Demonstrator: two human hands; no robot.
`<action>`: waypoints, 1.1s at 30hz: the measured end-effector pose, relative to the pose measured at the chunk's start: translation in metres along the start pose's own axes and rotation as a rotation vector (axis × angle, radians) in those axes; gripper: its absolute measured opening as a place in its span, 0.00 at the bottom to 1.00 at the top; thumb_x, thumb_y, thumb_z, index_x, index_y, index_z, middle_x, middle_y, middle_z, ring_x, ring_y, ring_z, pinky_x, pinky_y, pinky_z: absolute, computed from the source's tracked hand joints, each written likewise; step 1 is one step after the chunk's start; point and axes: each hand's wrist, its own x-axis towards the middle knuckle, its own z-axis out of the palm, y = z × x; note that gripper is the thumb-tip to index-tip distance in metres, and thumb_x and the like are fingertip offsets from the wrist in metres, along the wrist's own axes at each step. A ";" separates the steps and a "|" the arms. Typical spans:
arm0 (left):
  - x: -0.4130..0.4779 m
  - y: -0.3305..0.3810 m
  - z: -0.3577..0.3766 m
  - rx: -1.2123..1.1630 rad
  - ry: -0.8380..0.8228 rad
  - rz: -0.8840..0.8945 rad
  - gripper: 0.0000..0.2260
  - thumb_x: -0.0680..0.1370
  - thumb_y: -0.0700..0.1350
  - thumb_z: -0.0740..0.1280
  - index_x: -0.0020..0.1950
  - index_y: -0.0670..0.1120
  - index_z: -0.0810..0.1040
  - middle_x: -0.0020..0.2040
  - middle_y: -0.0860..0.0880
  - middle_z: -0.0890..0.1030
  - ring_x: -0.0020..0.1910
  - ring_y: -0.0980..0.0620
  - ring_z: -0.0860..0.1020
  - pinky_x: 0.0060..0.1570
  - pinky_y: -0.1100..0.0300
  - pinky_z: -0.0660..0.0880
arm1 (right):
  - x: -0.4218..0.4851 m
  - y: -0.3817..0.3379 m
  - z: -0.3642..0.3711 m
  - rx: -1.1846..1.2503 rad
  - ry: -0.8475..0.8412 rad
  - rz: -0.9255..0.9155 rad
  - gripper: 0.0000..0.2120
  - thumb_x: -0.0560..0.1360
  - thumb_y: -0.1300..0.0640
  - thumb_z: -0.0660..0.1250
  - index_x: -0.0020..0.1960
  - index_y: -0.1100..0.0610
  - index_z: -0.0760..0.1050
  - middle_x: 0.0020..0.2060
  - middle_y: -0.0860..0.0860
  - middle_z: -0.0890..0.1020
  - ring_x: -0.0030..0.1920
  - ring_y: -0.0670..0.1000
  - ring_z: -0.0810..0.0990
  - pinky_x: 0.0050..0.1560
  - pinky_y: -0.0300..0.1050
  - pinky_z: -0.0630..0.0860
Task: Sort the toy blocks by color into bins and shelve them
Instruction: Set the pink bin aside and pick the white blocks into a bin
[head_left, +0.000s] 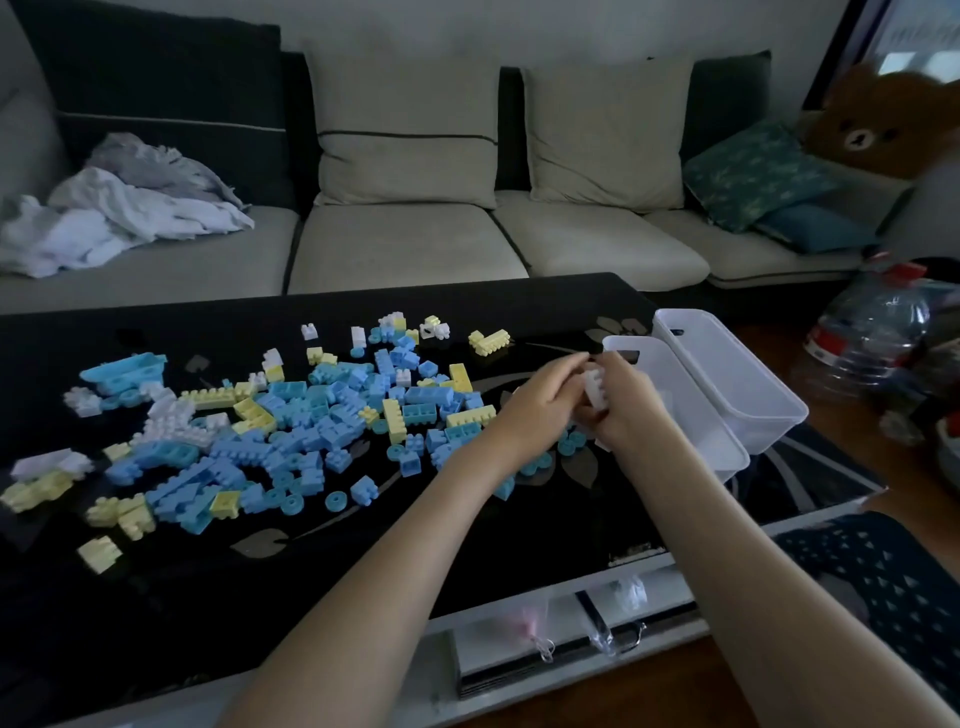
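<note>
Between our two hands, at three o'clock from the pile, is a white studded plastic toy block (594, 391). Our left hand (540, 402) and right hand (626, 410) both grip it with curled fingers. We judge it light, stiff and a little slippery, so it is best pinched on its flat sides.

At its three o'clock stand two bins, the nearer white plastic bin (727, 457) and the farther white plastic bin (769, 421).

One block is held. The loose blue, yellow and white blocks (311, 415) on the black glass table (519, 545) are too many to count, and most are blue.

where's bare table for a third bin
Widest patch: the near table strip between block pile and front edge, left of the forearms. Also the far-left corner by the sofa. Crowded: mid-table pile; right end, where white bins stand and left hand and right hand grip a white block.
</note>
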 end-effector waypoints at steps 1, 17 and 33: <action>0.002 -0.001 -0.001 0.000 0.018 0.006 0.18 0.84 0.48 0.53 0.74 0.49 0.64 0.70 0.53 0.68 0.67 0.58 0.66 0.60 0.65 0.63 | 0.003 -0.007 -0.005 -0.073 0.031 -0.030 0.11 0.78 0.59 0.58 0.37 0.58 0.71 0.29 0.51 0.71 0.27 0.48 0.69 0.20 0.34 0.65; 0.038 -0.037 0.060 0.981 0.004 0.127 0.12 0.81 0.51 0.56 0.58 0.46 0.73 0.55 0.48 0.77 0.61 0.45 0.69 0.59 0.49 0.57 | 0.018 -0.025 -0.070 -1.398 0.121 -0.729 0.12 0.80 0.61 0.55 0.61 0.60 0.72 0.59 0.56 0.76 0.57 0.55 0.74 0.54 0.43 0.72; 0.039 0.005 0.042 0.563 0.341 0.278 0.14 0.76 0.44 0.63 0.61 0.46 0.72 0.51 0.51 0.79 0.54 0.51 0.74 0.51 0.57 0.55 | 0.003 -0.024 -0.050 -1.167 -0.092 -0.619 0.13 0.80 0.55 0.55 0.60 0.53 0.75 0.51 0.52 0.80 0.51 0.50 0.77 0.53 0.46 0.73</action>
